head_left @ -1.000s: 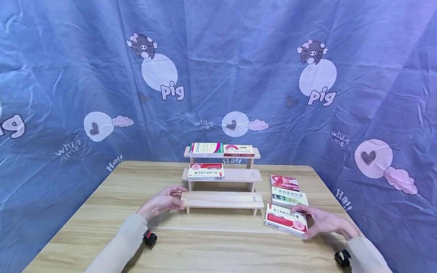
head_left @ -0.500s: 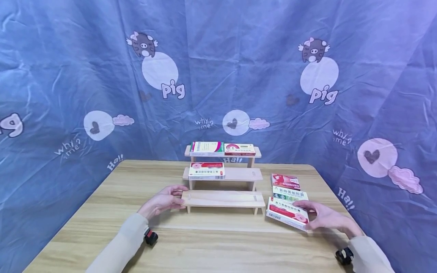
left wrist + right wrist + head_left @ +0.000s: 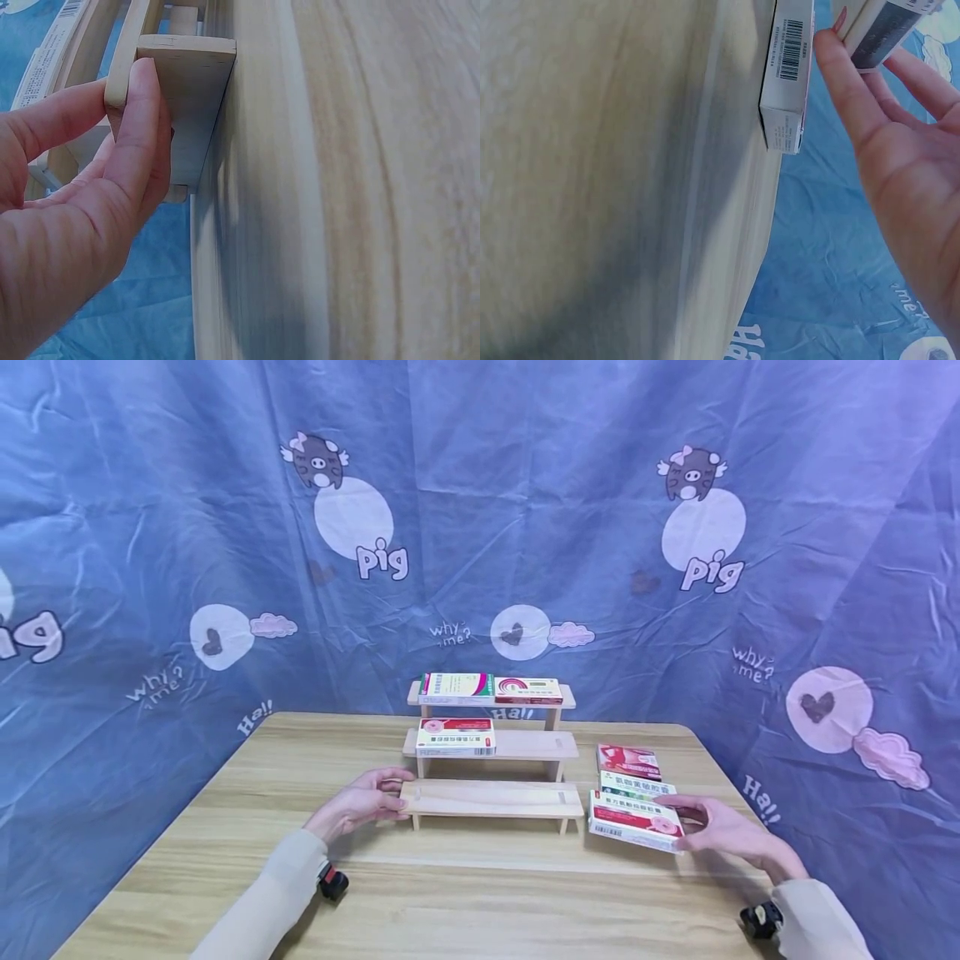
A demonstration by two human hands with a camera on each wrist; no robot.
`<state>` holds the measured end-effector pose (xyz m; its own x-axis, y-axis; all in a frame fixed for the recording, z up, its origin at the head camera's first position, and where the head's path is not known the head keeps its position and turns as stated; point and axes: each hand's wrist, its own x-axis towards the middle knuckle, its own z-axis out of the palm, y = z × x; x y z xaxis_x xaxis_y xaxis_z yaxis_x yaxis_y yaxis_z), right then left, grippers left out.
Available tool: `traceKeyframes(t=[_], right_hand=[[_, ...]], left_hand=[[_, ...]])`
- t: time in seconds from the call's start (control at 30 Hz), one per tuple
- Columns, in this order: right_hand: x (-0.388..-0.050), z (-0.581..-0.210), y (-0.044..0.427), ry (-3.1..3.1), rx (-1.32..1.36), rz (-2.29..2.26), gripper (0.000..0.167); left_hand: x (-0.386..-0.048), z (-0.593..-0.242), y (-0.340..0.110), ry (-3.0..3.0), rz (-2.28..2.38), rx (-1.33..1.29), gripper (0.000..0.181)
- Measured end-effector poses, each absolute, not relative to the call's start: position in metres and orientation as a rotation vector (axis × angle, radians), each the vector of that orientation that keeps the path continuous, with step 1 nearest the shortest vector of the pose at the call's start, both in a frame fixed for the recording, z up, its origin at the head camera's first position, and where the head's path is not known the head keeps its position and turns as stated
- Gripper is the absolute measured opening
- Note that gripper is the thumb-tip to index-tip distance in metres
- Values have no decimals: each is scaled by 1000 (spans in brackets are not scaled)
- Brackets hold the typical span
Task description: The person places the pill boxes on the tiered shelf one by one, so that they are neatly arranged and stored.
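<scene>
At the left end of the lowest board, my left hand (image 3: 367, 802) pinches the three-step wooden display rack (image 3: 487, 799); the left wrist view shows the thumb on one face of the board (image 3: 124, 56) and fingers on the other. My right hand (image 3: 731, 835) holds a red-and-white medicine box (image 3: 636, 820) by its right end, tilted and raised off the table. It partly covers a green-and-white medicine box (image 3: 637, 785). Behind that lies a red medicine box (image 3: 628, 761). In the right wrist view, the held box (image 3: 889, 34) is cut off by the frame's top.
On the rack's top step sit a green-and-magenta box (image 3: 456, 687) and a white box with dark red edging (image 3: 528, 690). Another red-and-white box (image 3: 455, 737) occupies the middle step's left half. A blue printed curtain (image 3: 480, 527) hangs behind the wooden table (image 3: 480, 902).
My right hand has raised the red-and-white medicine box from the table and carried it slightly back and to the right, over the green-and-white one. The left hand stays at the rack.
</scene>
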<state>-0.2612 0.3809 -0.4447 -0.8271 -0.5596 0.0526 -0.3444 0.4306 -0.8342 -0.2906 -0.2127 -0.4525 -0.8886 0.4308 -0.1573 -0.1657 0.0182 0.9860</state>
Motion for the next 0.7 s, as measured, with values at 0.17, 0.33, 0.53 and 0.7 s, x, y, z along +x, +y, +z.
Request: traceKeyframes(t=[0.17,0.33,0.53,0.7], right_hand=[[-262,-443,381,2463,-746,-1432,66],[-261,-439,377,2486,-725,-1515,61],[-260,-433,369,2572,-731,-1568,54],[-266,-432,363,2583,-677,-1601,53]], left_hand=[[-290,-452,-213,1886,1921,269,62],[-290,-450,-212,1888,1913,269,61],[-291,-450,-212,1884,1911,261,61],[-289,-452,-212,1901,1917,228,61]])
